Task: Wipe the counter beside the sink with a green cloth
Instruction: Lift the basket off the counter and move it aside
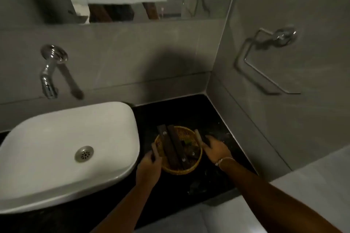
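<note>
A round yellow wicker basket (186, 132) sits on the black counter (155, 117) to the right of the white sink (56, 138). Several dark brown flat packets lie inside it. My left hand (149, 166) grips the basket's left rim. My right hand (216, 148) grips its right rim. No green cloth is in view.
A chrome tap (49, 73) juts from the grey tiled wall above the sink. A chrome towel ring (265, 58) hangs on the right wall. A mirror strip (132, 11) runs along the back wall. Small dark bits lie on the counter near its front edge (198, 187).
</note>
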